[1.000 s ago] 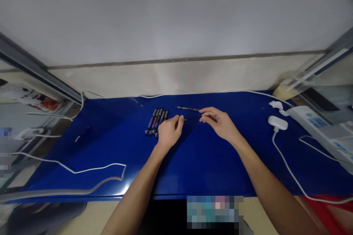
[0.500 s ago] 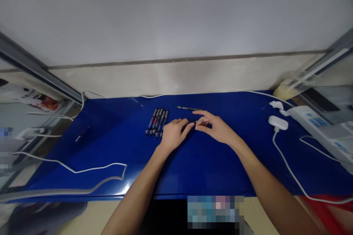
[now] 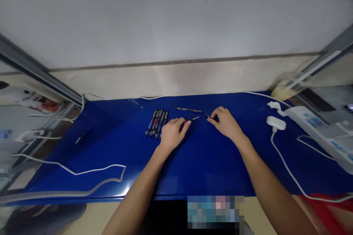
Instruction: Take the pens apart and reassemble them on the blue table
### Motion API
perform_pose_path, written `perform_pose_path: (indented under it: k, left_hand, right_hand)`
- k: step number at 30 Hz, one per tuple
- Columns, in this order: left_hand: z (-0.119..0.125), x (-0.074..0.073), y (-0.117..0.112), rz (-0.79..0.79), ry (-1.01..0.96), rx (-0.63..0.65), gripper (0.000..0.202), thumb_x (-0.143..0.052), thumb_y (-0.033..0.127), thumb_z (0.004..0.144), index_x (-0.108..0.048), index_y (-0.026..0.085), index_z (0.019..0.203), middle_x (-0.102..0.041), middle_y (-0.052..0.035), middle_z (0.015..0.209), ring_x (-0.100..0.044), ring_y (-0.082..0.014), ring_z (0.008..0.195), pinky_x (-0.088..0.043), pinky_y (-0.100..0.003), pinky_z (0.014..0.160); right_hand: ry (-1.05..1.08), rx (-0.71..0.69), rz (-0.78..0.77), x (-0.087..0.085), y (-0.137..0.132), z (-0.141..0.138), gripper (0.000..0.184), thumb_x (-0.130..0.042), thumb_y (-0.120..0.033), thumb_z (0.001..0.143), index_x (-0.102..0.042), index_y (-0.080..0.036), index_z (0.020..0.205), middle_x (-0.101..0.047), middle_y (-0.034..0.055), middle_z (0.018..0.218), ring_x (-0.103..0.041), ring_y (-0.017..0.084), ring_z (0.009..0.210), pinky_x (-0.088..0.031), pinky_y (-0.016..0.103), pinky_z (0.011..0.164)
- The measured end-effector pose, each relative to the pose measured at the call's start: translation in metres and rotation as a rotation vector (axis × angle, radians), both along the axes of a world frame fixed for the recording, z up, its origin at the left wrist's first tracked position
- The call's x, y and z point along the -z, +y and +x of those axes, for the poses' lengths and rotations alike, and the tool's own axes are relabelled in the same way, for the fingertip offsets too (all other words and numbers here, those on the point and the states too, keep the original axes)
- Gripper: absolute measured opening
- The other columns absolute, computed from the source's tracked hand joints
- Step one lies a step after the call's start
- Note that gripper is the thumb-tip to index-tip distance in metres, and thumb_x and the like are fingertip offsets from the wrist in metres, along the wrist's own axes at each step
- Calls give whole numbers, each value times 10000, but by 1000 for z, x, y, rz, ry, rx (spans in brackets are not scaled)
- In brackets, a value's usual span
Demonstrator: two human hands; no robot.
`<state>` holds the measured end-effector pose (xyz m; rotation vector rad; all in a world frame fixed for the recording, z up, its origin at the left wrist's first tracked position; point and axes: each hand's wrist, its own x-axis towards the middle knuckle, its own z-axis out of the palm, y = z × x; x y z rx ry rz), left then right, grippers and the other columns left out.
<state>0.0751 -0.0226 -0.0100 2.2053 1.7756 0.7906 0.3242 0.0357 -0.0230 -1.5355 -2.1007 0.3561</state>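
Observation:
My left hand [image 3: 173, 133] is closed on a pen, most of it hidden by the fingers; its thin pale end [image 3: 195, 118] sticks out to the right. Between the thumb and fingers of my right hand [image 3: 224, 125] is a small dark pen part [image 3: 208, 116], apart from the pen's end. A row of several pens [image 3: 156, 122] lies side by side just left of my left hand, which partly covers the nearest ones. Beyond both hands, another pen [image 3: 189, 109] rests crosswise on the blue tabletop [image 3: 204, 165].
At the right are a white charger case [image 3: 276, 123] on a cable and a white power strip [image 3: 311, 125]. A small dark object [image 3: 82, 136] lies at the left. White cable [image 3: 96, 169] crosses the left front, and a wall [image 3: 176, 77] closes the back.
My right hand has moved right, away from my left hand, with the small dark pen part. The pale end of the pen now shows between them. My left hand stays nearly in place.

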Motion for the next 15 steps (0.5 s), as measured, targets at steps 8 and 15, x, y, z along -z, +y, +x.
perform_pose_path:
  k: [8,15]
  left_hand:
    - [0,0,0,8,-18,-21,409,-404,515,1009,-650,224,863,-609,-11,714,-556,-147,699,-305,-256,620]
    - [0,0,0,12,-19,-16,408,-409,517,1007,-655,224,865,-610,-12,716,-551,-145,692,-306,-257,620]
  right_hand:
    - [690,-16,-252,-28,-12,-19,256,-736,-420,829,-694,-220,983,-695,44,862,-630,179,703,-510,344,666]
    - [802,-69,-311,-37,-19,-25,238,-748,-412,824,-724,-207,943,-643,8,730,-570,137,630,-459,303,613]
